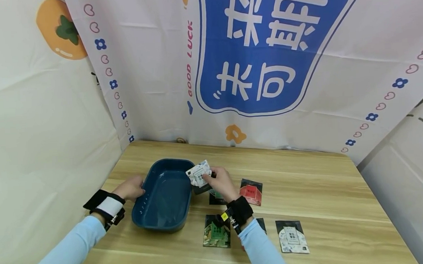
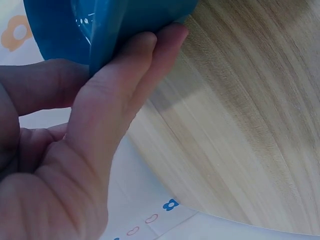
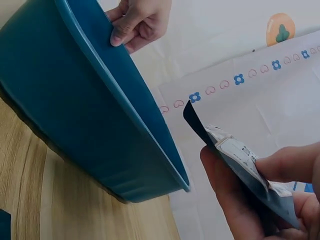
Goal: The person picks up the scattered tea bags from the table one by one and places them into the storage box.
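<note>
A deep blue plastic basin (image 1: 164, 198) with rounded corners stands at the left of the table, its inside bare. My left hand (image 1: 131, 187) grips the basin's left rim, thumb on one side of the wall and fingers on the other, as the left wrist view shows. Between thumb and fingers, my right hand (image 1: 221, 183) pinches a white-and-black printed packet (image 1: 200, 174), held up just beyond the basin's right rim. In the right wrist view the packet (image 3: 240, 157) is seen almost edge-on, tilted, apart from the basin wall (image 3: 95, 115).
On the wooden table (image 1: 329, 189) lie a red packet (image 1: 251, 191), a green packet (image 1: 216, 232) and a white packet (image 1: 291, 237). Others are partly hidden under my right hand and forearm. Printed white cloth (image 1: 153, 111) hangs behind the table.
</note>
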A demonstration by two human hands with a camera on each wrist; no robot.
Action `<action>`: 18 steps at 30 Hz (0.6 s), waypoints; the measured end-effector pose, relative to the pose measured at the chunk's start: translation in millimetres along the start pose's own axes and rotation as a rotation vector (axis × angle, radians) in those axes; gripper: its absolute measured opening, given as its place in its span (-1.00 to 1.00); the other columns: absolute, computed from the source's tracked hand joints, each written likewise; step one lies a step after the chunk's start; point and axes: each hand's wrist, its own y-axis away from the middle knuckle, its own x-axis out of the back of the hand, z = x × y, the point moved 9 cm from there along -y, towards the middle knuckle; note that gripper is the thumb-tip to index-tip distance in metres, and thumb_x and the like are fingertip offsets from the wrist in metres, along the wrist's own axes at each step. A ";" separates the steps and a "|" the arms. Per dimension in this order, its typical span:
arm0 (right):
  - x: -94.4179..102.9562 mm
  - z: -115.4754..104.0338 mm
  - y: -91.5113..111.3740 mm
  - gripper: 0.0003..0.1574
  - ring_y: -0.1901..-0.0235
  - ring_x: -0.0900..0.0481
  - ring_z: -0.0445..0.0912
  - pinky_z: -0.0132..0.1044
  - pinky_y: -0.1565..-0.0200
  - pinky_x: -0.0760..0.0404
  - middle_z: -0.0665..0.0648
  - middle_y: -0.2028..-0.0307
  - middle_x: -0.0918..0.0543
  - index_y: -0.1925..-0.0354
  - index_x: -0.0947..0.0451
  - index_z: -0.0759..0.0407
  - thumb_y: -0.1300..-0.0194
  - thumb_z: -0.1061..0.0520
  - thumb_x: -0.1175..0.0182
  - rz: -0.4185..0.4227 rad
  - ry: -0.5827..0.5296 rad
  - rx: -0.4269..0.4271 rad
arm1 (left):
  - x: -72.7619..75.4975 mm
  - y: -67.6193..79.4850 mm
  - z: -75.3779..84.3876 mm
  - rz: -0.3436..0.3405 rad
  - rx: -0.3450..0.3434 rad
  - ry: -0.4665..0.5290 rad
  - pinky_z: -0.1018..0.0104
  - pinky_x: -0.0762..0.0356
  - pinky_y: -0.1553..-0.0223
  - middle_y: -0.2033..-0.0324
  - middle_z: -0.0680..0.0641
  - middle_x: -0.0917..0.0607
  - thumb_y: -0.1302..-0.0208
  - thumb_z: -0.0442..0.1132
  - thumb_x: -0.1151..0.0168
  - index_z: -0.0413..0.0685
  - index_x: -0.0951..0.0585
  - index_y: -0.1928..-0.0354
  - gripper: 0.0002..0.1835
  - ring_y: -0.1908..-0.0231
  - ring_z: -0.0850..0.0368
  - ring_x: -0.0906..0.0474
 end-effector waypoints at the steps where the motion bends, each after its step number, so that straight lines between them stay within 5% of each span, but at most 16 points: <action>1: -1.3 -1.3 -0.9 -0.66 0.36 -0.49 -0.18 -0.39 0.29 -0.44 0.28 0.12 -0.70 -0.09 -0.59 0.33 -0.43 0.21 -0.12 -0.004 0.014 0.003 | -0.4 -0.7 -0.4 -0.001 0.003 0.001 0.36 -0.52 0.53 0.55 -0.12 -0.56 -0.25 -0.53 -0.03 -0.33 -0.53 0.41 -0.89 0.55 0.10 -0.51; 18: -19.3 -18.3 -8.5 -0.69 0.38 -0.48 -0.20 -0.42 0.31 -0.41 0.25 0.17 -0.72 -0.04 -0.63 0.27 -0.44 0.16 -0.12 -0.035 0.106 0.076 | -2.5 -2.4 -3.0 0.000 0.015 0.032 0.38 -0.47 0.54 0.56 -0.08 -0.54 -0.27 -0.53 -0.02 -0.29 -0.50 0.42 -0.87 0.56 0.13 -0.48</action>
